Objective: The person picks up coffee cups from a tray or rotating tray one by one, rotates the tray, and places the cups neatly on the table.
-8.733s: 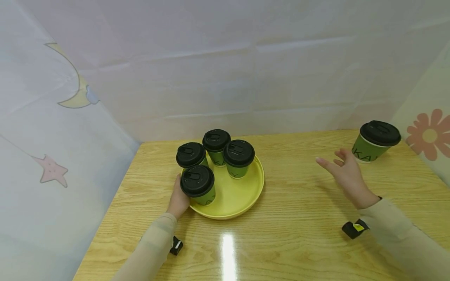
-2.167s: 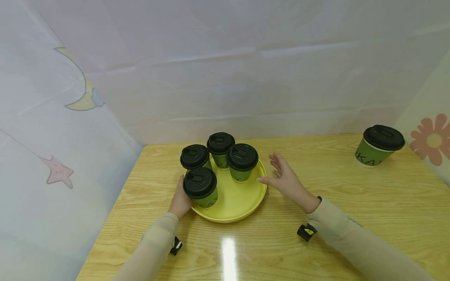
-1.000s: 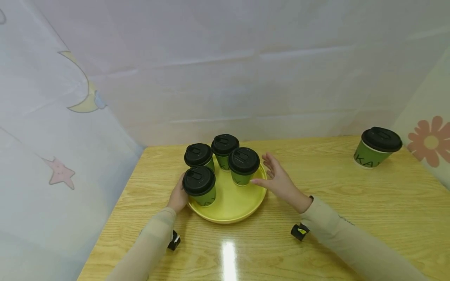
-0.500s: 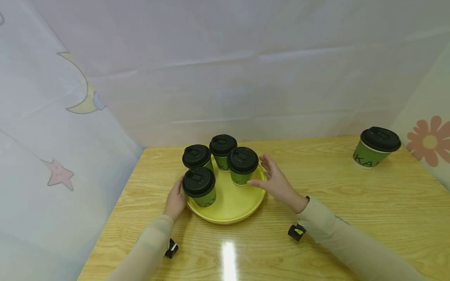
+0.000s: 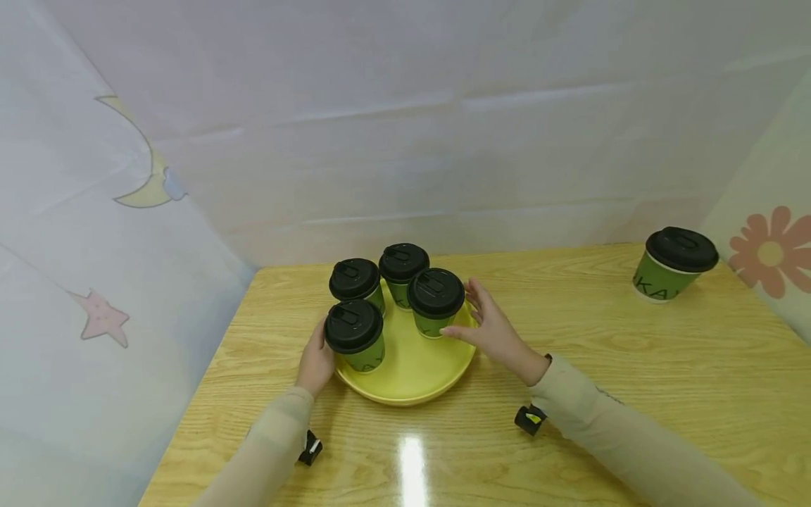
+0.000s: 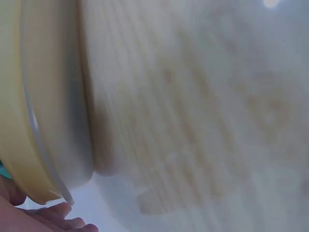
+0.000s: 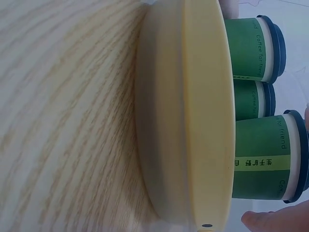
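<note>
In the head view a round yellow tray [image 5: 412, 373] holds several green paper coffee cups with black lids. My left hand [image 5: 317, 362] grips the tray's left rim, its thumb over the rim beside the front-left cup [image 5: 366, 355] and partly hidden by that cup. My right hand [image 5: 497, 334] reaches in over the right rim. Its thumb and fingers are spread around the right-hand cup [image 5: 436, 303]. In the right wrist view the thumb [image 7: 270, 221] lies just beside that cup's green wall [image 7: 260, 181]. Two more cups [image 5: 399, 292] stand at the tray's back.
Another lidded coffee cup [image 5: 665, 278] stands alone at the table's back right. Behind the wooden table [image 5: 602, 408] hangs a pale cloth backdrop [image 5: 380, 141] with printed moon, star and flower figures.
My right hand has come from near the lone cup leftward to the tray, creeping closer to the right-hand cup. My left hand stays at the rim; the front-left cup shifted slightly left.
</note>
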Demonstrator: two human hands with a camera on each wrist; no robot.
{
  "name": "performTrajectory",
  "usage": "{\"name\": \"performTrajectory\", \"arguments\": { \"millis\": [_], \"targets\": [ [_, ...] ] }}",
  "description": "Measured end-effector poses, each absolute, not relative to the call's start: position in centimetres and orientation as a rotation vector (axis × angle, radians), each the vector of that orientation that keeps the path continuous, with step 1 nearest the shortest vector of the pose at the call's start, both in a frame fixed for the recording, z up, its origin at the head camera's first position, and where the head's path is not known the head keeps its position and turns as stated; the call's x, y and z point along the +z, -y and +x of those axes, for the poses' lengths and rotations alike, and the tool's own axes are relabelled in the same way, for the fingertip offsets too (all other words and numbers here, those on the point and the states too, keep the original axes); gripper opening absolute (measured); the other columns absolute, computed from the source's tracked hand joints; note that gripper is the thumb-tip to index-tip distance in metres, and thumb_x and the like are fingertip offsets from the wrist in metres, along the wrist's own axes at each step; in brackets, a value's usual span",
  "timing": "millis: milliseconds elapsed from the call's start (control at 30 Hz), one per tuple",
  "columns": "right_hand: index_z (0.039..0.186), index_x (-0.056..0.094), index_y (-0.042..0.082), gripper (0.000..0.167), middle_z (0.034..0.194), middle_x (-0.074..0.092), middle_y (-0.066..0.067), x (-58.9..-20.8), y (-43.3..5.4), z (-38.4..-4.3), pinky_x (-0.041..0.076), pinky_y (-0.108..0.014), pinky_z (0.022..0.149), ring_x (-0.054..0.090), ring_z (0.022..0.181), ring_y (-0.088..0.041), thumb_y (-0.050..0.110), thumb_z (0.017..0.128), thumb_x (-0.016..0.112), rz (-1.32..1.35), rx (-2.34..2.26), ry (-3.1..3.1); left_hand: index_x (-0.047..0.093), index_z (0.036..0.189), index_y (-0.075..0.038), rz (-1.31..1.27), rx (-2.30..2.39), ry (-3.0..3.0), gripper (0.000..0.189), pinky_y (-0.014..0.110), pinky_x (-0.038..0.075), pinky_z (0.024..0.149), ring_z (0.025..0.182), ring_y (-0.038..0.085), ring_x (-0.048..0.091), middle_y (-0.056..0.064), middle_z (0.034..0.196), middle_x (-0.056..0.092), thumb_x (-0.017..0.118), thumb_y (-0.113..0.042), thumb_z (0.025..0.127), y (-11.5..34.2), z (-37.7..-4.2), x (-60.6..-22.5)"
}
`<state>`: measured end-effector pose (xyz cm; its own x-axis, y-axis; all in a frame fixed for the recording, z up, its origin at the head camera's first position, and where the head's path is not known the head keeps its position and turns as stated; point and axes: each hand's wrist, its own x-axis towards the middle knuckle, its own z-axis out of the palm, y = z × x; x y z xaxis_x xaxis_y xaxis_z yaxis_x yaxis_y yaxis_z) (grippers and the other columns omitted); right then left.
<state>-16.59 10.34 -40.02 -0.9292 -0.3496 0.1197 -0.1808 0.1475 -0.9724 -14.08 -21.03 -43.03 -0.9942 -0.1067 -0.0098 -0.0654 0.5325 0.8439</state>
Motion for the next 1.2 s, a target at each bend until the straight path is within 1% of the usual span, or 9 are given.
{"name": "performTrajectory", "arguments": {
  "millis": [133, 300, 533, 667, 767, 833, 933, 1100, 1200],
  "targets": [
    [0.153, -0.001, -0.004, 0.102, 0.158, 0.012, -0.025, -40.0, -10.2, -16.6, 0.016, -0.055, 0.115, 0.013, 0.145, -0.040, 0.009, 0.086, 0.075, -0.524, -1.889, -2.274, 0.026, 0.151, 0.003, 0.187, -1.528, 2.703, 0.046, 0.051, 0.018, 0.116, 0.142, 0.040, 0.022, 0.024, 0.154, 0.027, 0.029, -0.012, 0.107, 21.0, -13.8, -43.1],
    [0.153, -0.001, -0.004, 0.102, 0.158, 0.011, -0.024, -40.0, -10.0, -16.5, 0.016, -0.054, 0.115, 0.012, 0.145, -0.039, 0.009, 0.086, 0.075, -0.514, -1.885, -2.269, 0.026, 0.150, 0.006, 0.189, -1.503, 2.715, 0.047, 0.051, 0.020, 0.115, 0.141, 0.042, 0.024, 0.027, 0.152, 0.028, 0.029, -0.006, 0.105, 21.1, -13.8, -43.3],
    [0.153, -0.001, -0.004, 0.104, 0.158, 0.008, -0.025, -40.1, -9.7, -16.6, 0.017, -0.054, 0.115, 0.011, 0.145, -0.039, 0.011, 0.085, 0.076, -0.500, -1.854, -2.301, 0.025, 0.150, 0.005, 0.218, -1.507, 2.727, 0.049, 0.051, 0.019, 0.116, 0.141, 0.042, 0.024, 0.027, 0.152, 0.029, 0.030, -0.004, 0.102, 21.1, -14.2, -43.5],
    [0.153, -0.002, -0.003, 0.105, 0.159, 0.005, -0.024, -40.2, -9.4, -16.6, 0.017, -0.053, 0.115, 0.008, 0.146, -0.038, 0.013, 0.085, 0.077, -0.474, -1.841, -2.307, 0.029, 0.148, 0.008, 0.207, -1.510, 2.709, 0.048, 0.051, 0.021, 0.115, 0.140, 0.043, 0.026, 0.029, 0.150, 0.032, 0.031, -0.002, 0.101, 21.0, -14.3, -43.6],
    [0.154, -0.003, -0.002, 0.106, 0.160, 0.003, -0.024, -40.2, -9.2, -16.7, 0.017, -0.052, 0.116, 0.007, 0.146, -0.037, 0.014, 0.086, 0.076, -0.469, -1.851, -2.291, 0.033, 0.145, 0.010, 0.181, -1.468, 2.704, 0.047, 0.052, 0.024, 0.114, 0.137, 0.045, 0.030, 0.031, 0.146, 0.036, 0.032, 0.001, 0.099, 21.0, -14.3, -43.7],
    [0.153, -0.004, -0.002, 0.106, 0.159, 0.005, -0.024, -40.3, -9.0, -16.8, 0.018, -0.052, 0.115, 0.008, 0.146, -0.037, 0.014, 0.086, 0.076, -0.463, -1.872, -2.275, 0.035, 0.144, 0.011, 0.165, -1.434, 2.711, 0.047, 0.053, 0.026, 0.113, 0.136, 0.045, 0.032, 0.032, 0.144, 0.038, 0.032, 0.002, 0.098, 20.9, -14.3, -43.7],
    [0.153, -0.002, -0.002, 0.104, 0.158, 0.011, -0.025, -40.4, -8.6, -16.9, 0.019, -0.054, 0.114, 0.014, 0.145, -0.039, 0.010, 0.086, 0.076, -0.464, -1.909, -2.251, 0.036, 0.142, 0.012, 0.144, -1.388, 2.729, 0.045, 0.053, 0.027, 0.112, 0.135, 0.046, 0.034, 0.033, 0.142, 0.040, 0.031, 0.001, 0.099, 20.9, -14.3, -43.6],
    [0.154, 0.006, -0.001, 0.097, 0.156, 0.017, -0.024, -40.6, -8.2, -17.0, 0.018, -0.056, 0.114, 0.016, 0.144, -0.039, 0.005, 0.085, 0.075, -0.474, -1.947, -2.214, 0.036, 0.140, 0.014, 0.117, -1.340, 2.755, 0.042, 0.053, 0.029, 0.111, 0.132, 0.047, 0.037, 0.034, 0.139, 0.042, 0.031, -0.001, 0.101, 20.8, -14.2, -43.4],
    [0.153, 0.012, -0.001, 0.094, 0.155, 0.021, -0.024, -40.7, -8.0, -17.1, 0.019, -0.055, 0.114, 0.018, 0.144, -0.038, 0.003, 0.084, 0.075, -0.479, -1.956, -2.222, 0.035, 0.140, 0.015, 0.097, -1.318, 2.761, 0.042, 0.053, 0.029, 0.111, 0.132, 0.047, 0.037, 0.035, 0.138, 0.042, 0.032, 0.000, 0.101, 20.8, -14.2, -43.4]
  ]
}}
